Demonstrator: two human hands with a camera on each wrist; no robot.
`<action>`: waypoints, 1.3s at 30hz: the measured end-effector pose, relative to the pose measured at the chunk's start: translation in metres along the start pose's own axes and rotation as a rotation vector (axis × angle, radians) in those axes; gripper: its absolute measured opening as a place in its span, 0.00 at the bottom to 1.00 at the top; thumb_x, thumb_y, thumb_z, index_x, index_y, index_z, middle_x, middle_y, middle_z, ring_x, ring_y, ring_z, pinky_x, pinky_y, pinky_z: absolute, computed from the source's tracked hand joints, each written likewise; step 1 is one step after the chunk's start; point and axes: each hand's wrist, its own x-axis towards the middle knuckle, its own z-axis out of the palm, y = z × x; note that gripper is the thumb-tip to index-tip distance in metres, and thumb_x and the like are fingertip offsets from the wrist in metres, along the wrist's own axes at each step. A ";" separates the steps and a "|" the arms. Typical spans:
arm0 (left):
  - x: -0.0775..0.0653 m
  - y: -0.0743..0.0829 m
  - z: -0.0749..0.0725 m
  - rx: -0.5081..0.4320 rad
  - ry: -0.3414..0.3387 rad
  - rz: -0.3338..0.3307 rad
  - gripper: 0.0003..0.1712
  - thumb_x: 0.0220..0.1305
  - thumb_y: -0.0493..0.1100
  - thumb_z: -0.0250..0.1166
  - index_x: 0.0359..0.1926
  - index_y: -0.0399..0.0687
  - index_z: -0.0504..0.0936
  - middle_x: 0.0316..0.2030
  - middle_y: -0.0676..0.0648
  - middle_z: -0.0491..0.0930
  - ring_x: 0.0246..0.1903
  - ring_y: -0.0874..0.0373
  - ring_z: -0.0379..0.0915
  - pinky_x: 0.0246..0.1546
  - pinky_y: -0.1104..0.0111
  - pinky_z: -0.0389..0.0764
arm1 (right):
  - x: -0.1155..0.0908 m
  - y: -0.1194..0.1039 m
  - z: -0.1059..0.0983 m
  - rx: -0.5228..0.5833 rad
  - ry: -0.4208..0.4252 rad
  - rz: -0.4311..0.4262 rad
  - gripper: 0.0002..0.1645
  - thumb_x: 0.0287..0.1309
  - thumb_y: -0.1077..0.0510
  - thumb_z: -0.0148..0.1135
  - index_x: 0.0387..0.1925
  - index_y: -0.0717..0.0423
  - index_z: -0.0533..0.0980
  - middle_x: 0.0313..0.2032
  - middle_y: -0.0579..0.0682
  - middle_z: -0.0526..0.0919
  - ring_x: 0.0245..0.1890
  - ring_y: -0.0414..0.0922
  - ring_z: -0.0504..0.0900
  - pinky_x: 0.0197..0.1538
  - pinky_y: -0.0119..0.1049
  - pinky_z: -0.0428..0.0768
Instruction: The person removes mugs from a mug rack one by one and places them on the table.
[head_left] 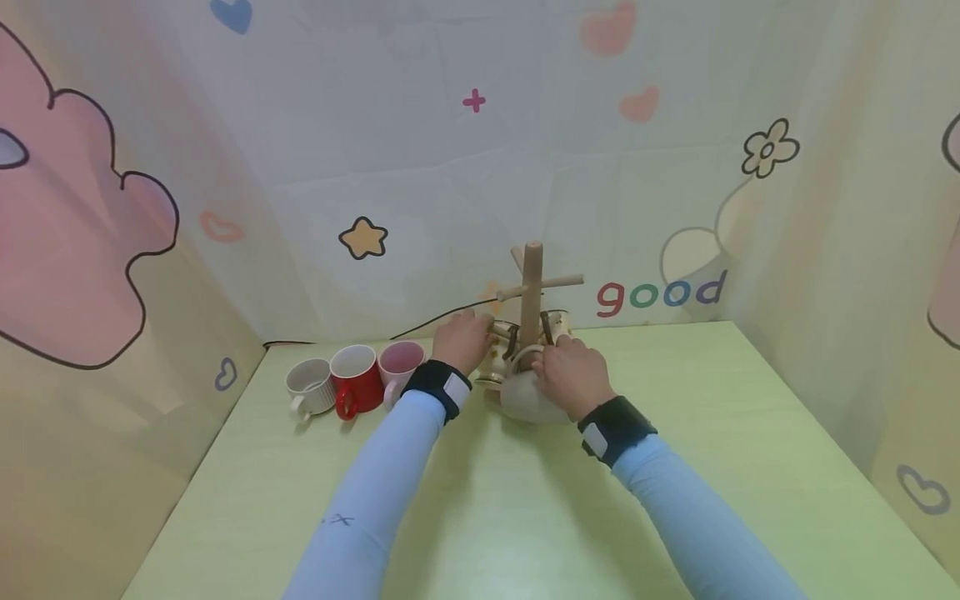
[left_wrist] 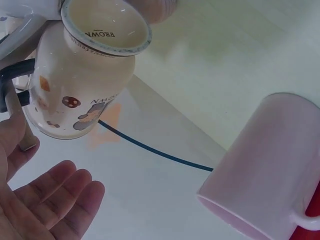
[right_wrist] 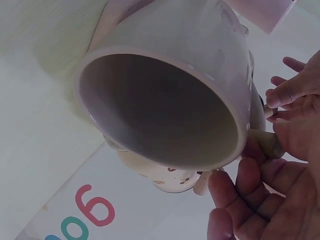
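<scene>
A wooden mug tree (head_left: 532, 300) stands near the back edge of the table, its upper pegs bare. On its left hangs a cream printed mug (left_wrist: 75, 90) by a dark handle, base flared. My left hand (head_left: 462, 340) pinches the end of that mug's peg (left_wrist: 27, 140) between thumb and index finger, the other fingers loose. A plain white mug (right_wrist: 195, 35) hangs at the front, tipped sideways, its mouth facing the right wrist camera. Around that mug's wooden peg (right_wrist: 267, 144) close the thumb and fingers of my right hand (head_left: 576, 377). Another cream printed mug (head_left: 560, 320) hangs behind.
Left of the tree, a ribbed white mug (head_left: 313, 387), a red mug (head_left: 363, 390) and a pink mug (head_left: 402, 360) stand upright in a row, handles toward me. The pink one is closest to my left wrist. A patterned cloth (head_left: 420, 167) rises behind the table.
</scene>
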 end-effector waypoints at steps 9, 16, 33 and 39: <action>-0.002 0.004 -0.003 0.035 -0.007 0.008 0.11 0.71 0.48 0.62 0.43 0.47 0.84 0.36 0.45 0.79 0.37 0.50 0.78 0.29 0.60 0.81 | -0.001 0.010 -0.001 -0.013 0.008 0.018 0.17 0.65 0.50 0.62 0.35 0.62 0.82 0.28 0.56 0.76 0.30 0.53 0.78 0.29 0.49 0.80; -0.006 0.006 -0.001 0.061 -0.017 0.023 0.12 0.72 0.49 0.60 0.43 0.46 0.83 0.37 0.45 0.79 0.38 0.50 0.77 0.30 0.60 0.81 | -0.001 0.019 0.001 0.032 0.033 0.029 0.20 0.66 0.48 0.62 0.36 0.62 0.82 0.28 0.56 0.75 0.31 0.54 0.78 0.30 0.50 0.80; -0.014 0.008 0.008 0.070 0.037 0.050 0.11 0.72 0.47 0.61 0.45 0.46 0.84 0.37 0.44 0.80 0.39 0.49 0.78 0.31 0.58 0.83 | 0.005 0.037 0.000 0.194 0.039 0.153 0.17 0.65 0.49 0.62 0.37 0.61 0.83 0.30 0.57 0.76 0.32 0.53 0.76 0.30 0.48 0.78; -0.016 0.011 0.011 0.089 0.038 0.049 0.11 0.72 0.47 0.60 0.43 0.46 0.84 0.37 0.45 0.80 0.39 0.50 0.78 0.30 0.60 0.83 | 0.007 0.039 -0.001 0.223 0.019 0.176 0.17 0.65 0.50 0.64 0.41 0.61 0.83 0.30 0.56 0.76 0.33 0.53 0.75 0.31 0.46 0.77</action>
